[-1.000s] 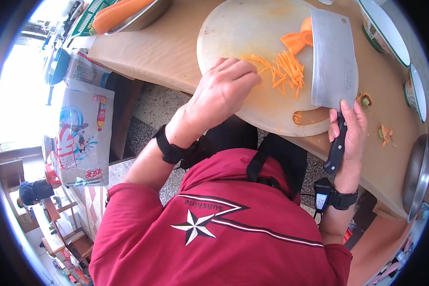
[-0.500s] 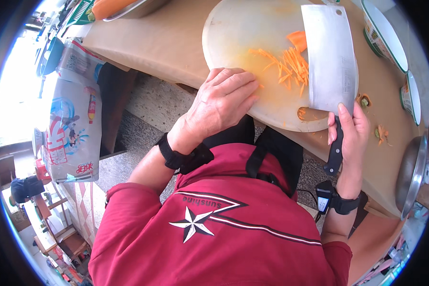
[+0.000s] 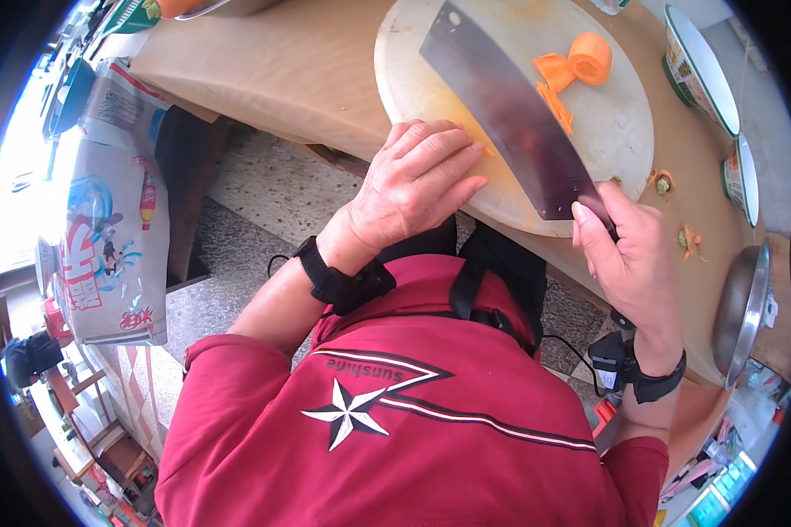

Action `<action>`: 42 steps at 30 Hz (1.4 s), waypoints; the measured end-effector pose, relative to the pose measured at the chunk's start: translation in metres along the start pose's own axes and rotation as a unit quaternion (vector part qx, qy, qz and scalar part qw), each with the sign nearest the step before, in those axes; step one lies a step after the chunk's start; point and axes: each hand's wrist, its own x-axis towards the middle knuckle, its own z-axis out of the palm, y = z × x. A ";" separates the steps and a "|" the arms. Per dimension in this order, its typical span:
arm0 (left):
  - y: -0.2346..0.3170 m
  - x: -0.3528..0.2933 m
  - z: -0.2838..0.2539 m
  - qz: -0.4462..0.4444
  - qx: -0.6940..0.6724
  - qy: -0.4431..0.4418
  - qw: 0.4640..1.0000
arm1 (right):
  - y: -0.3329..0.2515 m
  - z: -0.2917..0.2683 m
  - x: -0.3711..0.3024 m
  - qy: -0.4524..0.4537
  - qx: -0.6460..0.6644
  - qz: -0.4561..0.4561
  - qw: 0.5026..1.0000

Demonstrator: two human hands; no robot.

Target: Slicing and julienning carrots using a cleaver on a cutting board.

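Over the board [image 3: 615, 123], a cleaver [image 3: 511, 114] — seemingly tilted — in the right hand [image 3: 626, 246].

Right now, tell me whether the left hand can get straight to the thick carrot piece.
Probably not directly: the cleaver in the right hand slants between the left hand and the thick carrot piece, so a detour around the cleaver seems needed.

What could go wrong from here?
1. Cut: the left hand is close to the cleaver in the right hand; a slip might nick its fingers.
2. Spill: carrot shreds show beside the blade; a careless sweep could scatter them off the board.
3. Roll: the round carrot chunk might roll if the blade knocks it.
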 end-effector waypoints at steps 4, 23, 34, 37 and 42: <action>-0.002 -0.002 0.002 0.006 -0.001 0.002 1.000 | -0.005 -0.002 0.005 -0.027 -0.044 -0.017 0.999; -0.001 -0.003 0.005 -0.010 0.001 0.005 1.000 | -0.006 -0.004 0.013 -0.032 -0.108 -0.070 0.991; 0.000 -0.002 0.004 -0.011 -0.008 0.009 1.000 | -0.004 -0.010 0.014 -0.065 -0.087 -0.031 0.994; -0.001 -0.003 0.005 -0.008 -0.014 0.015 1.000 | -0.005 -0.011 0.013 -0.061 -0.070 -0.017 0.996; -0.001 -0.002 0.007 -0.011 -0.021 0.015 1.000 | 0.003 -0.014 0.015 -0.064 -0.051 -0.023 0.996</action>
